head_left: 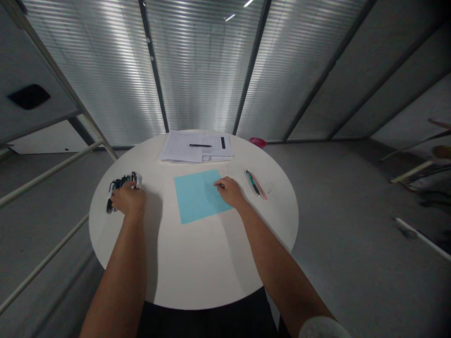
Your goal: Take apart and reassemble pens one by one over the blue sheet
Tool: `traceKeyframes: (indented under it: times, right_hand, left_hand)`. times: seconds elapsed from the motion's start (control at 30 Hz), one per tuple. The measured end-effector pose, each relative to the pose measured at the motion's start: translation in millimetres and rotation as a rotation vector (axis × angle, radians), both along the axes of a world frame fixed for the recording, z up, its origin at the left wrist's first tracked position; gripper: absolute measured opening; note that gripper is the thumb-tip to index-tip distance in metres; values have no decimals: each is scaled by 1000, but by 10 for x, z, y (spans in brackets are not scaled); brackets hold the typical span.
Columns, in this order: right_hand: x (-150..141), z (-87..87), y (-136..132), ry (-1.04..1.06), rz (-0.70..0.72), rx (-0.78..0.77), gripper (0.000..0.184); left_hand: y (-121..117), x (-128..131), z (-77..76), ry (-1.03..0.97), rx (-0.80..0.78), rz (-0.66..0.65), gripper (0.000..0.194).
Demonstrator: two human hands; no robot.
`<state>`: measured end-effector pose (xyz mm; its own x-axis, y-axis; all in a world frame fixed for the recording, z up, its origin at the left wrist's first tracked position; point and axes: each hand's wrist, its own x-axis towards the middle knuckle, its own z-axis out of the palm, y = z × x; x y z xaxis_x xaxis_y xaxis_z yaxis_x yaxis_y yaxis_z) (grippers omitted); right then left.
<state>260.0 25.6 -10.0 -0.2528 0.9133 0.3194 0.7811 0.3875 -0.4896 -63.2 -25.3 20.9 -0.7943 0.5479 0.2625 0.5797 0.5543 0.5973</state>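
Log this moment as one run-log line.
left hand: on pile of pens | right hand: holding pen over blue sheet

Dim; glare on slatted blinds (204, 70); edges warped.
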Motion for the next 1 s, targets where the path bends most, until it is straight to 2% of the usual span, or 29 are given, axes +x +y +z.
traceKeyframes:
  times: [0.33,0.53,0.67,0.73,0.83,0.93,1.0]
  right_hand:
    - [5,12,-11,0,1,10,21]
    - [-3,6,-2,1,1,16,22]
    - [-5,9,-8,1,-2,1,23]
    - [-12,25,-21,3,3,-6,23]
    - [-38,77,-56,30,-18,18,23]
    - [-80,144,-104,190,-43,71,22]
    - [-112,176,-131,390,22,21,23]
  left_hand:
    - [35,-64,-21,-37,-69,-9,32]
    - [10,-33,27,-51,-9,3,34]
    - [31,-86,9,-27,84,-58,34]
    - [50,-83,9,15,155,-149,32]
    - [57,74,40,94,280,-368,29]
    - [18,409,70,123,390,-712,25]
    - [-20,644,67,115,382,-967,22]
